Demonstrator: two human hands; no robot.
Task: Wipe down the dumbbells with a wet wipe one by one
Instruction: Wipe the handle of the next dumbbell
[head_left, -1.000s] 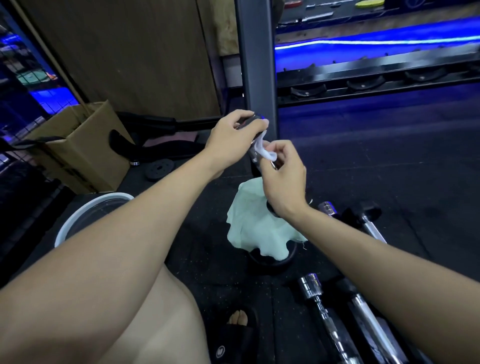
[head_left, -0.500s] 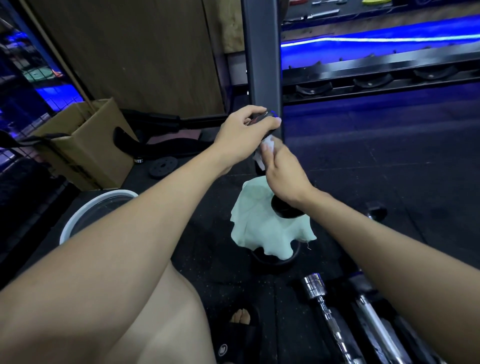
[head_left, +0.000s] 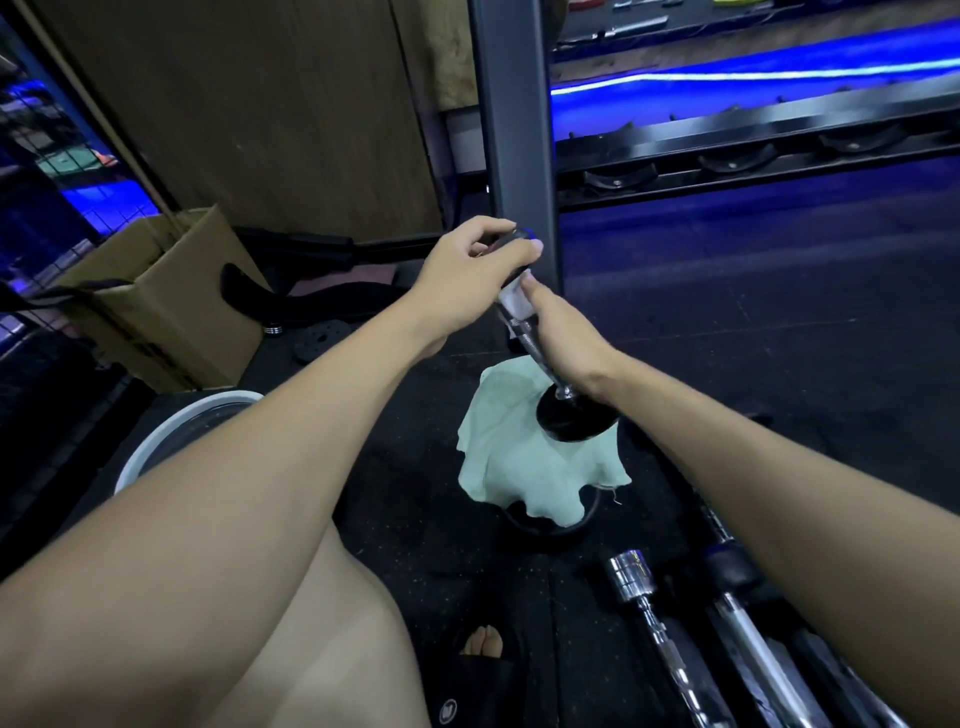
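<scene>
1. Slid down from the upper end since a moment ago: right hand (head_left: 563, 340), fingers wrapped round dumbbell (head_left: 540, 358) handle with white wet wipe (head_left: 514, 301).
2. Left hand (head_left: 470, 270) fingers gripping the dumbbell's top end, as before.
3. Lower end standing on green cloth (head_left: 519, 467).

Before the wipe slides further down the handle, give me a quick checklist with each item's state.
1. Left hand grips the dumbbell's top end: ok.
2. Right hand presses the wipe to the handle: ok.
3. Dumbbell stands tilted, lower head over the green cloth: ok.
4. Lower head actually resting on the cloth: cannot tell.
5. Wipe wraps fully round the handle: cannot tell.
6. Other bars lie apart, clear of the stroke: ok.
</scene>
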